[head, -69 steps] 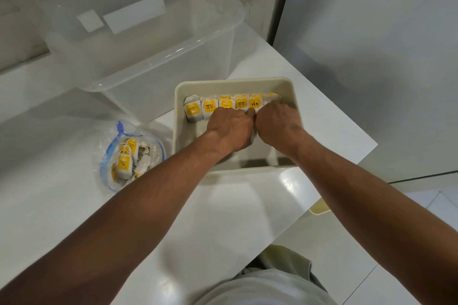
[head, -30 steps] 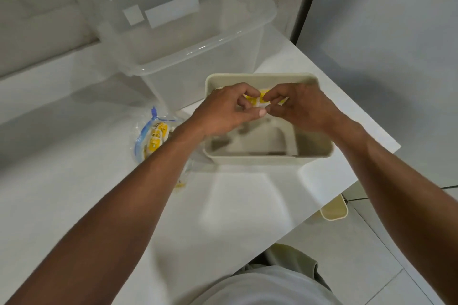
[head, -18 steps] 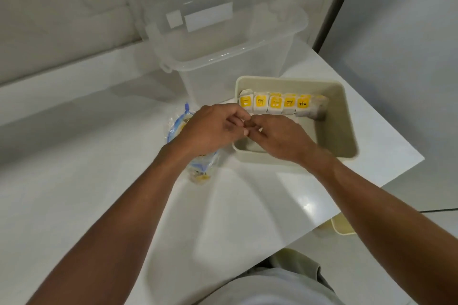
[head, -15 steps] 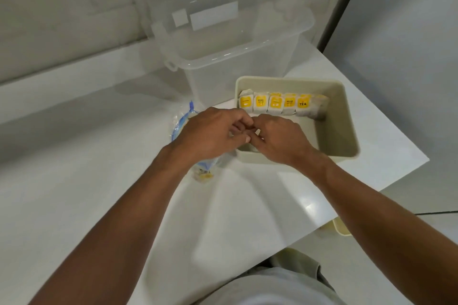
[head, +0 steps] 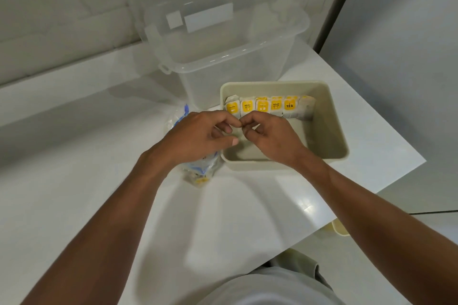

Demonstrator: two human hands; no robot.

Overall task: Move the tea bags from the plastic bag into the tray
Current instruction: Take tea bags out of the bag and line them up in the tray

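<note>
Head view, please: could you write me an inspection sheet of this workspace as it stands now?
Surface: white glossy counter, dry as far as can be seen.
Job's things: tea bags stand in a row along the far wall of the beige tray. The plastic bag lies left of the tray, partly hidden, with something yellow inside.
Clutter: clear bin behind the tray.
Grippers: left hand and right hand have curled fingers, tips meeting over the tray's near left corner. Any pinched item cannot be told.
Cables: nothing seen.
Surroundings: grey wall; beige object below the counter edge.
</note>
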